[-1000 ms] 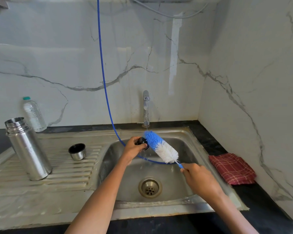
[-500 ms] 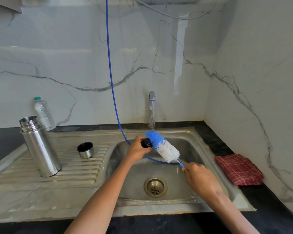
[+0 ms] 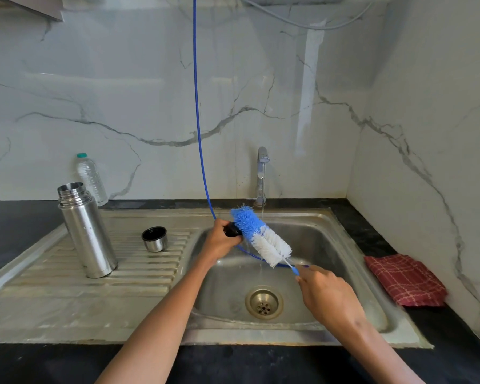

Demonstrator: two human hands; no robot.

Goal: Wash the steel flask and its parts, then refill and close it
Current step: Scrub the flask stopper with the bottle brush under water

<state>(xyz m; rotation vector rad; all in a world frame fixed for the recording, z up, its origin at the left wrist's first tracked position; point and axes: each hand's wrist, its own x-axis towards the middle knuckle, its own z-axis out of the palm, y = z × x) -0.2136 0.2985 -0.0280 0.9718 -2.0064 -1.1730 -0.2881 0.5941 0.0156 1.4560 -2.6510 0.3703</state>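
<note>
The open steel flask (image 3: 88,231) stands upright on the ribbed drainboard (image 3: 53,284) at the left. Its steel cup lid (image 3: 154,239) sits mouth up beside it. Over the sink basin (image 3: 316,239), my left hand (image 3: 219,239) grips a small black stopper (image 3: 231,230). My right hand (image 3: 324,295) holds the handle of a blue and white bottle brush (image 3: 261,236), whose blue bristles press against the stopper. A thin stream of water runs from the tap (image 3: 262,173) just behind the brush.
A clear plastic water bottle (image 3: 91,178) with a green cap stands against the back wall. A blue hose (image 3: 197,106) hangs down into the sink behind my left hand. A folded red checked cloth (image 3: 405,278) lies on the black counter at the right. The drain (image 3: 263,302) is open.
The brush has slid a little along the stopper while both hands stay over the basin. The view has shifted, so everything sits further right in frame.
</note>
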